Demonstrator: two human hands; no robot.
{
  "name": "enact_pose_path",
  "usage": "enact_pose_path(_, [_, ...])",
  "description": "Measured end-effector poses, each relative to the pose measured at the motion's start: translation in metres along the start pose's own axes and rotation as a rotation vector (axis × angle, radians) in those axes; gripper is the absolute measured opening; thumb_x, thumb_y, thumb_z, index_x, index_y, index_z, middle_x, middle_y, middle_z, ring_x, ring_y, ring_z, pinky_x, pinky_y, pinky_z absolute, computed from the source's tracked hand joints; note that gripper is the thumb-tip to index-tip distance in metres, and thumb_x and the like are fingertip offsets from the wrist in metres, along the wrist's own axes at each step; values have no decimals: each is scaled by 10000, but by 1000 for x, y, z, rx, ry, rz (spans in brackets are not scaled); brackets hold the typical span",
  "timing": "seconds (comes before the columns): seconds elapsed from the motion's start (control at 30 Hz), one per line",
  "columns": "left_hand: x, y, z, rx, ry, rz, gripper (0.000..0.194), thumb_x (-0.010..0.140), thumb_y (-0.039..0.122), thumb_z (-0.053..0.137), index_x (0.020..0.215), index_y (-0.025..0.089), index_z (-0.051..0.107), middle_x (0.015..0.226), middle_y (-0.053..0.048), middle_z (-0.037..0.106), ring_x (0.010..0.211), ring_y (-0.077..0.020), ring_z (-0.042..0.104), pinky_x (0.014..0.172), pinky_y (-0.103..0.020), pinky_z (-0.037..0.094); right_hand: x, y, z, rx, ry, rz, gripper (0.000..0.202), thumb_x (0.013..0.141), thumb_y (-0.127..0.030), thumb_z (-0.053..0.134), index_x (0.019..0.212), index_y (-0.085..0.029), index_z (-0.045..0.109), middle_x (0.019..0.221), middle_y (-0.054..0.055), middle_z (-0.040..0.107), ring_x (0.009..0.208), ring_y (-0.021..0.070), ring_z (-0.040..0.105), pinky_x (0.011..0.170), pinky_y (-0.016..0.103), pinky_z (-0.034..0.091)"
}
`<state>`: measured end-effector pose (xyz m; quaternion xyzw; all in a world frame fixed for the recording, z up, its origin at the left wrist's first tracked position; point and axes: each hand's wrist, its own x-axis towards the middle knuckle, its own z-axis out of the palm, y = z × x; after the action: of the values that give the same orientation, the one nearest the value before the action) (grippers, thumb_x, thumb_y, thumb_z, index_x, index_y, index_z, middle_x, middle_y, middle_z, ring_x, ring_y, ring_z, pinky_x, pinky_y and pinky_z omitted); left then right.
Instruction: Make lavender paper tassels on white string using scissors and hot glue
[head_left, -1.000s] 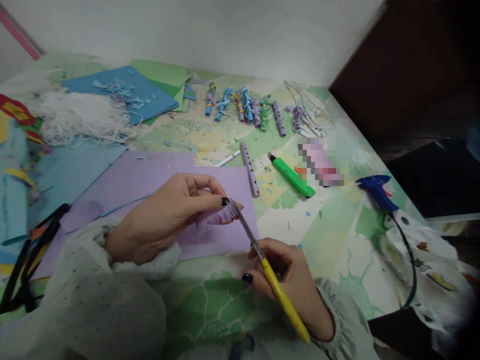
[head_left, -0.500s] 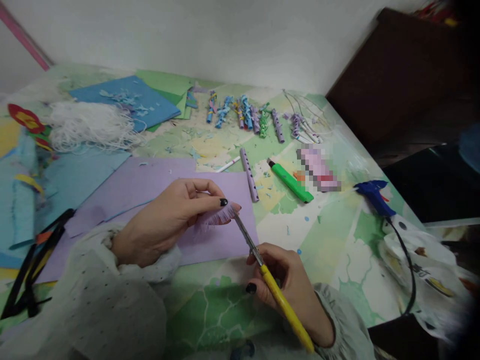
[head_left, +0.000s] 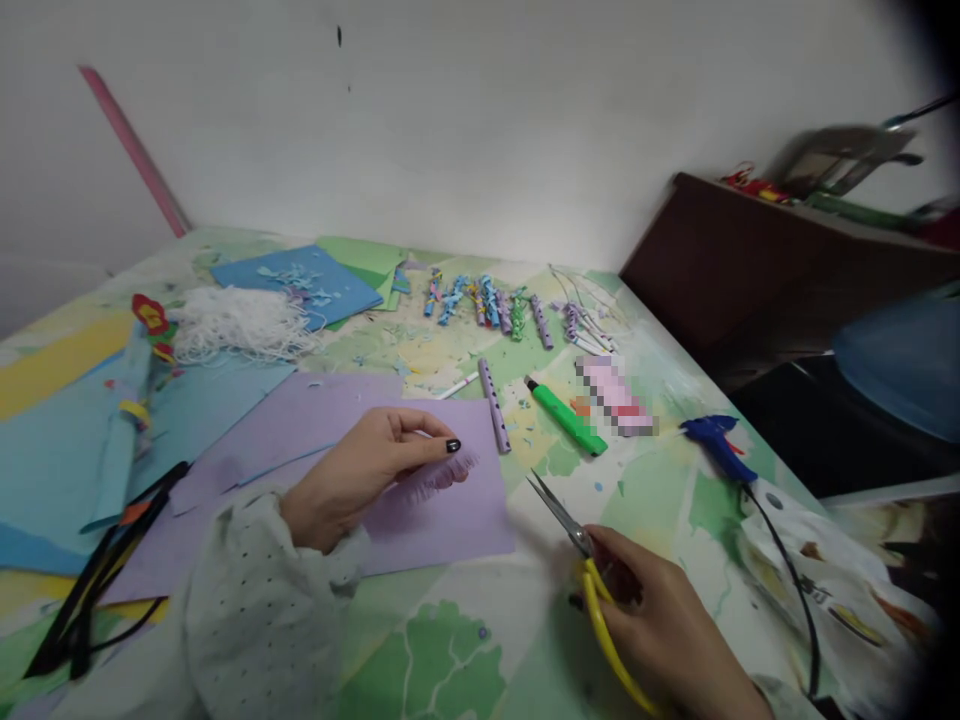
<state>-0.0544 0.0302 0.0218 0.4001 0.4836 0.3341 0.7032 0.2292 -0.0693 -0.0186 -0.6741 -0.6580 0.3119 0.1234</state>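
Above a purple sheet [head_left: 472, 520], my left hand [head_left: 375, 465] pinches a small fringed purple strip [head_left: 442, 478] between thumb and fingers. My right hand [head_left: 660, 610] holds yellow-handled scissors [head_left: 600, 610] by the handles. Their blades point up and left, slightly parted, away from the strip. A dotted purple tube [head_left: 494, 405] lies just beyond the sheet's right corner, with a white stick [head_left: 456, 386] beside it. To its right is a green utility knife [head_left: 566, 418].
Several decorated rolled tubes [head_left: 491, 300] lie at the back. White string [head_left: 236, 322] and blue sheets [head_left: 300, 280] are back left. A blue glue gun [head_left: 716, 445], its cable and a plastic bag [head_left: 825, 580] are at the right. Black straps [head_left: 112, 560] lie left.
The scissors have moved right and down, away from the fringed strip, and their blades have parted slightly. My left hand still pinches the strip. The view has tilted up, showing more wall.
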Motion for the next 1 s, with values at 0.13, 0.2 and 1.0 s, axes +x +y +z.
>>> enact_pose_path(0.13, [-5, 1, 6, 54, -15, 46, 98, 742, 227, 740, 753, 146, 687, 700, -92, 761, 621, -156, 699, 538, -197, 496, 3, 22, -2, -280, 79, -25, 537, 751, -189, 534, 1275, -90, 593, 1079, 146, 680, 969, 274, 631, 846, 363, 485])
enact_pose_path(0.2, [-7, 0, 9, 78, -7, 81, 90, 736, 217, 743, 754, 147, 689, 677, -87, 758, 598, -155, 694, 511, -195, 478, 5, 28, -3, -383, 108, -34, 577, 740, -159, 531, 1310, -82, 573, 1178, 167, 661, 1100, 304, 600, 936, 385, 455])
enact_pose_path(1.0, [-9, -33, 62, 504, 76, 413, 97, 662, 180, 734, 716, 127, 673, 574, -33, 688, 556, -147, 633, 542, -230, 462, 73, -39, 23, 829, -78, -460, 228, 677, -368, 725, 669, -161, 628, 631, -6, 594, 597, 125, 546, 611, 267, 438])
